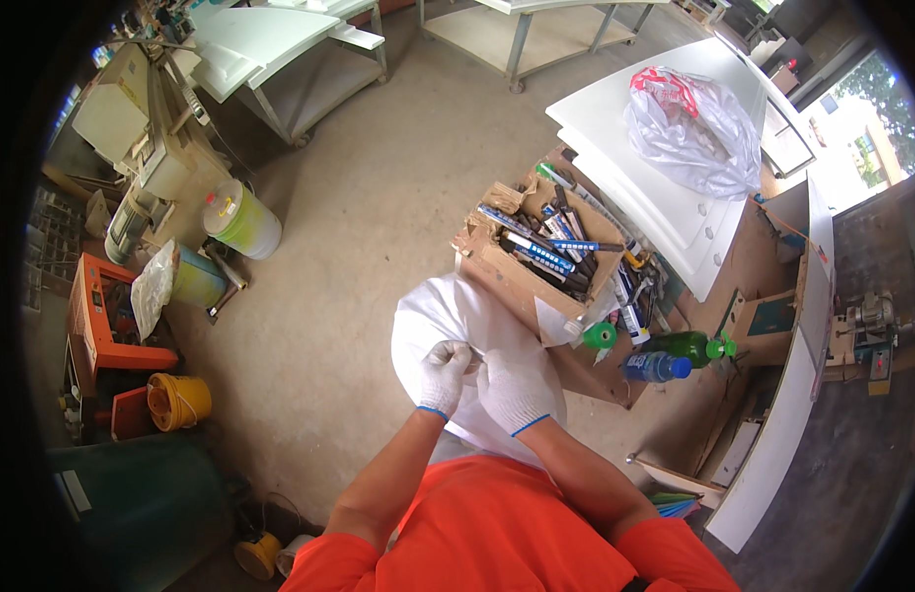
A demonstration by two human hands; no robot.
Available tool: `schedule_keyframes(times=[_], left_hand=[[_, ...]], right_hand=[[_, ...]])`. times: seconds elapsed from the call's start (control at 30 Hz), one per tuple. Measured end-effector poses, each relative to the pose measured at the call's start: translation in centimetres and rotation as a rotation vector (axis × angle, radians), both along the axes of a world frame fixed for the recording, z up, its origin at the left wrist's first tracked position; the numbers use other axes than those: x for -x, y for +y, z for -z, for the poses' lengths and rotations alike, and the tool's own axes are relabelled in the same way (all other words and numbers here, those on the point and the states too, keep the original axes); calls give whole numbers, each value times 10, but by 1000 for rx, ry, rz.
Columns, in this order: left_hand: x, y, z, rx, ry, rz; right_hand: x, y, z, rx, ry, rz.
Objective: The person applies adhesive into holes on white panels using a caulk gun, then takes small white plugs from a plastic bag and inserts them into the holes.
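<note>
A large white bag (433, 306) of thin, soft material bulges in front of my body, with folds running toward my fingers. My left hand (445, 379), in a white knitted glove with a blue cuff edge, is closed in a pinch on the bag's material. Close beside it, my right hand (512, 393), gloved the same way, is also closed on the bag. The fingertips of both hands nearly meet, and the exact bit of material between them is too small to make out.
Right of the bag, a cardboard box (522, 296) holds several used tubes. Beside it are a green roll (600, 335), a blue-capped bottle (655, 367) and a green bottle (689, 345). A plastic bag (694, 138) lies on white panels (596, 109). Buckets (242, 219) stand left.
</note>
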State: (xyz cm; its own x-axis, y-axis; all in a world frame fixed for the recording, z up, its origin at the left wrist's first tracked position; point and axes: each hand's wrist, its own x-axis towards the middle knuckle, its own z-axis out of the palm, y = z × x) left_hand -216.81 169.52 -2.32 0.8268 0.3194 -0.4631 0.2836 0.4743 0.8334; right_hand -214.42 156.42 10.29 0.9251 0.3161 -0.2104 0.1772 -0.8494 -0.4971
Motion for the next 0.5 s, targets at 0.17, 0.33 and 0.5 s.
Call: schedule_keyframes(times=[0.17,0.33,0.5], left_hand=[[-1,-2,4,16,-28,-28],[-4,3,2,-44,-13,-17],[4,-4,-31,15,-59,-32]], right_hand=[[-9,4,21,-29,-104,-66],[-14,7,19,-127,-145,-42],[-18,1,-3,-575,-545,74]])
